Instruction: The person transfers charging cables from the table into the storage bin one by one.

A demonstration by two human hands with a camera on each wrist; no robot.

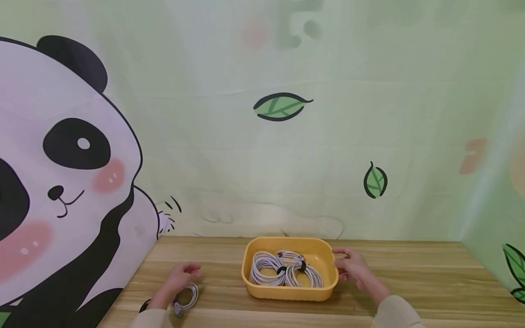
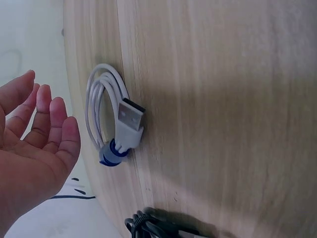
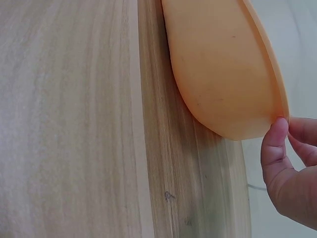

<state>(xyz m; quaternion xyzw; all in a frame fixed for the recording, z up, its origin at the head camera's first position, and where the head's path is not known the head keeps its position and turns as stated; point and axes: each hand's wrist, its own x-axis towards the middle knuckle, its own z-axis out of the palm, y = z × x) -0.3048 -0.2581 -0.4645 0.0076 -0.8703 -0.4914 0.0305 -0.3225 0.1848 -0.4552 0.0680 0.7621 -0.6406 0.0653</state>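
My left hand (image 1: 180, 278) hovers above the wooden table with loosely bent fingers and holds nothing. Beside it lies a coiled white USB cable (image 1: 193, 296), whose metal plug and blue-grey tie (image 2: 113, 152) show in the left wrist view. My right hand (image 1: 353, 269) pinches the right end of a yellow plastic bin (image 1: 289, 294) at its rim, thumb on the outer wall in the right wrist view. Inside the bin sit coiled white cables (image 1: 266, 271) bound with black ties, gathered at its left and middle.
A black coiled cable (image 2: 148, 225) lies on the table (image 2: 223, 124) at the lower edge of the left wrist view. Behind the table stands a pale green backdrop (image 1: 221, 173) with a printed panda (image 1: 74, 150) and leaves.
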